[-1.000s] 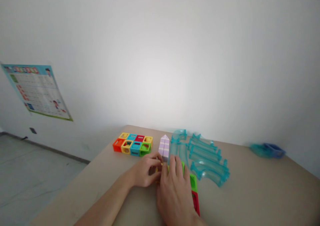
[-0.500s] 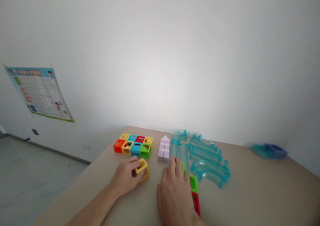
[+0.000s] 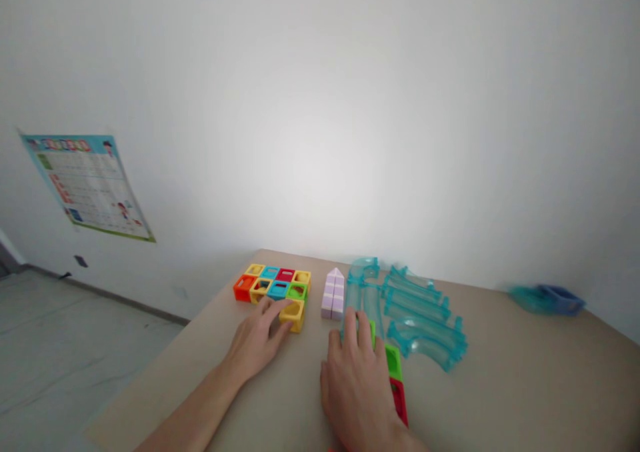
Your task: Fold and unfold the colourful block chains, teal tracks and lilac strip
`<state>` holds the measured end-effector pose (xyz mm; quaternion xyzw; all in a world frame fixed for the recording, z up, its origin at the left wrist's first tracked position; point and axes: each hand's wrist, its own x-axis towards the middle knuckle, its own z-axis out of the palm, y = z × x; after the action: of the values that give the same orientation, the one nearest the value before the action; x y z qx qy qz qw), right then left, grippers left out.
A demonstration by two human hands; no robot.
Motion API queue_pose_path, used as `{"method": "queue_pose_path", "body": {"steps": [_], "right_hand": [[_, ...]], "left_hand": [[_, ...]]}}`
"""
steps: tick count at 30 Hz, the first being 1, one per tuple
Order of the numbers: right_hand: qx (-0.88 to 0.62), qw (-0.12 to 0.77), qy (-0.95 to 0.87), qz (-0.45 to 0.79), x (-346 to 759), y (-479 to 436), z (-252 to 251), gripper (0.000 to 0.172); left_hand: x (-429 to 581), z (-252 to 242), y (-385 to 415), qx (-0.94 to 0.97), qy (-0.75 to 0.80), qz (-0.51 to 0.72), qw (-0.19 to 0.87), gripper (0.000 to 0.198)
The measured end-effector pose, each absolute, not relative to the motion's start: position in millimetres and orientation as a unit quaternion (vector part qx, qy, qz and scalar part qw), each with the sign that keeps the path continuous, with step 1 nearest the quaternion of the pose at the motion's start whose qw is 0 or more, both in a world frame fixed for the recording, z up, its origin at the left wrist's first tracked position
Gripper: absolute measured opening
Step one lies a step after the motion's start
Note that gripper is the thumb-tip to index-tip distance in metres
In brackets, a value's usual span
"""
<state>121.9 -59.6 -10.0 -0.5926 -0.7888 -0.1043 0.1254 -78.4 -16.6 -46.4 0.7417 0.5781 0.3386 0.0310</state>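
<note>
My left hand (image 3: 257, 340) has its thumb and fingers around a yellow cube block (image 3: 292, 316), at the near right corner of a grid of hollow cube blocks (image 3: 273, 284) in orange, yellow, blue, red and green. The yellow block touches or nearly touches the green block (image 3: 299, 292) there. My right hand (image 3: 357, 380) lies palm down, fingers stretched, over another group of blocks. A green block (image 3: 394, 362) and a red block (image 3: 399, 400) show along its right side. What lies under the palm is hidden.
Two striped lilac-and-white pieces (image 3: 333, 297) with a pointed top lie between the hands, farther back. Several clear teal track pieces (image 3: 420, 305) spread to their right. A blue container (image 3: 561, 300) with a blurred teal thing sits at the far right by the wall (image 3: 320, 139).
My left hand has carried the yellow block away from me and slightly right, up to the grid's near right corner. My right hand stays over its blocks. The view has shifted slightly.
</note>
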Motion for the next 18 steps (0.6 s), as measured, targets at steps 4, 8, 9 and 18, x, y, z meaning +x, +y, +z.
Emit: {"method": "queue_pose_path", "body": {"steps": [4, 8, 9, 18], "right_hand": [[-0.592, 0.128, -0.79, -0.096, 122, -60, -8, 0.032], [-0.594, 0.126, -0.789, -0.097, 122, -60, -7, 0.033], [-0.593, 0.125, -0.789, -0.098, 122, -60, -7, 0.033], [-0.594, 0.124, -0.789, -0.093, 122, -58, -8, 0.037]], "left_hand": [[-66, -42, -38, 0.8, 0.447, 0.394, 0.074, 0.019], [-40, -44, -68, 0.888, 0.207, 0.325, 0.251, 0.031], [-35, -46, -72, 0.888, 0.181, 0.31, 0.288, 0.034], [-30, -49, -75, 0.881, 0.176, 0.282, 0.336, 0.033]]}}
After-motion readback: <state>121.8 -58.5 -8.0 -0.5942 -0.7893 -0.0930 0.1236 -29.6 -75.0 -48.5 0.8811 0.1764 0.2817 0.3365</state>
